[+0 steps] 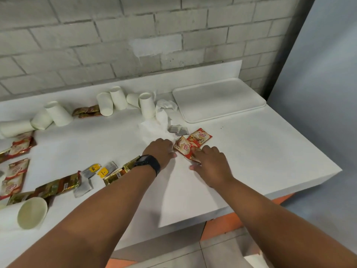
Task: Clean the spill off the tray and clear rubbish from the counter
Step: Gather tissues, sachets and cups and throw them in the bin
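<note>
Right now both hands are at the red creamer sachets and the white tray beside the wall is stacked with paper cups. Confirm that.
Not quite. In the head view the white tray holds no cups; the paper cups stand left of it on the counter. Left hand and right hand are at the red creamer sachets.

A white rectangular tray (pixel 219 99) with rounded corners is lying flat at the counter's far right, its surface looking bare. Crumpled white tissue (pixel 161 120) is trailing from beside its left edge toward two red creamer sachets (pixel 192 145) lying overlapped just below grey tea bags (pixel 176 130). White paper cups (pixel 114 101) are standing upturned or lying tipped along the back.
</note>
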